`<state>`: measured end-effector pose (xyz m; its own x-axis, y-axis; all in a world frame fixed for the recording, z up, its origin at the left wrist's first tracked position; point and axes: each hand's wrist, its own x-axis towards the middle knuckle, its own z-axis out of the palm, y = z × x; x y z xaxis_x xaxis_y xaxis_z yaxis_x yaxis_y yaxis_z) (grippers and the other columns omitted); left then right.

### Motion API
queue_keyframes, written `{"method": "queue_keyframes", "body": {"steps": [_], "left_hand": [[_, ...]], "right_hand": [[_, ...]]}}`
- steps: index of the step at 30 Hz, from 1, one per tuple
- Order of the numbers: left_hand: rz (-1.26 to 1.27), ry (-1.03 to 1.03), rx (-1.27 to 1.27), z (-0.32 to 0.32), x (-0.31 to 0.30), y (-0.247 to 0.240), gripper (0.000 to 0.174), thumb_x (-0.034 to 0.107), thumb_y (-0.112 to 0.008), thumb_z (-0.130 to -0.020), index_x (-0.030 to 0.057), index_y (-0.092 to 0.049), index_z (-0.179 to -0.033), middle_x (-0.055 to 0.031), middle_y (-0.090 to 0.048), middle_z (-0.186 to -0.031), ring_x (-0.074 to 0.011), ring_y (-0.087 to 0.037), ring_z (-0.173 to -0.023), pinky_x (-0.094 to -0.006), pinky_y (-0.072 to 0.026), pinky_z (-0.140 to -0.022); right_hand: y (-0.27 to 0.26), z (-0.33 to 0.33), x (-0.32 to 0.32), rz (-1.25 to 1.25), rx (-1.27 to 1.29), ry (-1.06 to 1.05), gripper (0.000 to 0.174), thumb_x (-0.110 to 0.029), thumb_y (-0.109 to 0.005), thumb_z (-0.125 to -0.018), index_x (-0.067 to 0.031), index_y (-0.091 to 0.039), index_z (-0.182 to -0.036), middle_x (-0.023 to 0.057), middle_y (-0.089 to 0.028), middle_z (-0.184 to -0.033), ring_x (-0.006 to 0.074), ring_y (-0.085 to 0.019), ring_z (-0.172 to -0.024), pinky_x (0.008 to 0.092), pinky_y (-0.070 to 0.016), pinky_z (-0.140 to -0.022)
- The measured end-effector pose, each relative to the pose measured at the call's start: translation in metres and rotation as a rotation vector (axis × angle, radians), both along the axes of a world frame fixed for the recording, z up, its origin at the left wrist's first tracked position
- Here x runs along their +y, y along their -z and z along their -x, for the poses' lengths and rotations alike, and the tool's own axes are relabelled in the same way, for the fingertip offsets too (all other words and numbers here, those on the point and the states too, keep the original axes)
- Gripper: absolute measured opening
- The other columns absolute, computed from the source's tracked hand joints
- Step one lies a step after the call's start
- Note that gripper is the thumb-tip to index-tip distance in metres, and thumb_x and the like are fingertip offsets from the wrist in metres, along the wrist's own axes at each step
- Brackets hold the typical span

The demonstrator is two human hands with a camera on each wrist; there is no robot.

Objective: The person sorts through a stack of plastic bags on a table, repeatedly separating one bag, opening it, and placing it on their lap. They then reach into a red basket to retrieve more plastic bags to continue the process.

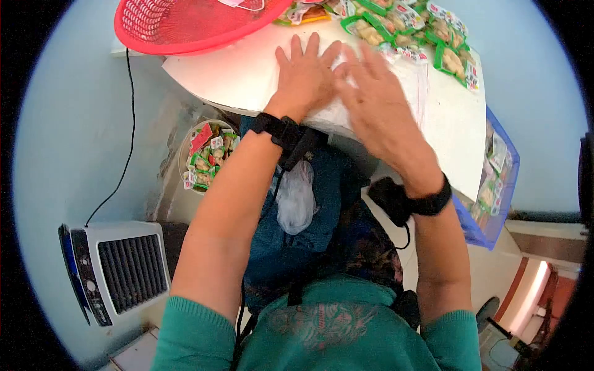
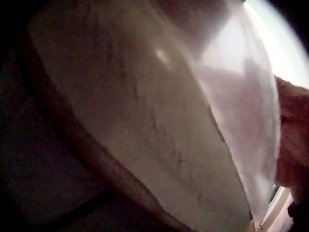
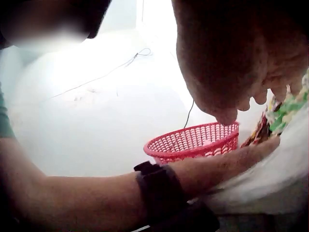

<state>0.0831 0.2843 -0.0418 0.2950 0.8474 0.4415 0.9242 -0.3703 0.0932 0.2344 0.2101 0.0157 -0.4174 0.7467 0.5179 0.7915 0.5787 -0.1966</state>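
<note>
A thin clear plastic bag (image 1: pixel 421 93) lies flat on the white table (image 1: pixel 455 117), and part of it hangs past the table's front edge as a see-through sheet (image 2: pixel 241 111) in the left wrist view. My left hand (image 1: pixel 304 79) rests on the plastic with fingers straight and spread. Beside it, my right hand (image 1: pixel 378 102) is over the same bag, its fingers extended and blurred by motion. In the right wrist view the right hand (image 3: pixel 231 58) appears dark, above the left forearm (image 3: pixel 91 198). Neither hand has anything gripped.
A red plastic basket (image 1: pixel 185 46) stands at the table's back left. Several green-edged snack packets (image 1: pixel 402 25) lie at the back right. A bucket of packets (image 1: pixel 207 154) and a blue crate (image 1: pixel 479 232) flank the table. Clear bags (image 1: pixel 296 198) lie on the lap.
</note>
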Motion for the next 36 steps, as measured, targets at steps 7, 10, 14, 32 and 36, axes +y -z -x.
{"method": "queue_keyframes", "body": {"steps": [7, 10, 14, 32, 36], "left_hand": [[0.163, -0.099, 0.034, -0.006, 0.0, -0.013, 0.061, 0.059, -0.04, -0.093, 0.0267, -0.042, -0.145, -0.0168, -0.031, -0.154, -0.045, -0.024, -0.141, -0.0668, -0.0175, -0.109], [0.139, -0.081, -0.001, -0.008, 0.0, -0.014, 0.06, 0.059, -0.039, -0.093, 0.0256, -0.044, -0.143, -0.017, -0.032, -0.153, -0.0444, -0.023, -0.141, -0.0664, -0.0164, -0.11], [0.146, -0.089, -0.011, -0.007, -0.001, -0.012, 0.06, 0.058, -0.04, -0.093, 0.025, -0.044, -0.143, -0.0176, -0.033, -0.153, -0.0442, -0.023, -0.141, -0.0661, -0.0158, -0.11], [-0.236, 0.145, -0.611, 0.053, -0.15, -0.055, 0.024, 0.013, -0.063, -0.088, -0.0022, -0.063, -0.107, -0.0209, -0.063, -0.108, -0.0378, -0.06, -0.102, -0.0409, -0.0484, -0.09], [0.112, 0.189, -0.375, 0.062, -0.221, 0.012, 0.033, 0.02, -0.075, -0.078, 0.0005, -0.065, -0.103, -0.0211, -0.061, -0.114, -0.0379, -0.059, -0.106, -0.0433, -0.0487, -0.09]], "right_hand": [[0.024, -0.015, 0.003, 0.3, -0.169, 0.319, 0.058, -0.047, -0.04, -0.098, -0.0108, -0.04, -0.144, 0.0154, -0.033, -0.153, 0.0395, -0.028, -0.142, 0.0709, -0.0212, -0.106], [0.023, -0.044, -0.009, 0.299, -0.23, 0.409, 0.061, -0.05, -0.041, -0.097, -0.0117, -0.04, -0.145, 0.0117, -0.031, -0.155, 0.0342, -0.025, -0.144, 0.071, -0.0195, -0.106], [0.026, -0.074, -0.026, 0.279, -0.264, 0.474, 0.063, -0.051, -0.041, -0.097, -0.0101, -0.039, -0.146, 0.0121, -0.03, -0.155, 0.0332, -0.024, -0.145, 0.0686, -0.0188, -0.108], [0.026, -0.093, -0.025, 0.288, 0.222, 0.381, 0.061, -0.049, -0.031, -0.102, -0.0082, -0.036, -0.147, 0.0185, -0.031, -0.153, 0.0325, -0.026, -0.144, 0.0552, -0.016, -0.115], [0.017, -0.09, -0.043, 0.047, 0.573, 0.279, 0.044, -0.03, -0.048, -0.1, -0.001, -0.053, -0.133, 0.0251, -0.047, -0.141, 0.0334, -0.042, -0.135, 0.0408, -0.0285, -0.113]]}}
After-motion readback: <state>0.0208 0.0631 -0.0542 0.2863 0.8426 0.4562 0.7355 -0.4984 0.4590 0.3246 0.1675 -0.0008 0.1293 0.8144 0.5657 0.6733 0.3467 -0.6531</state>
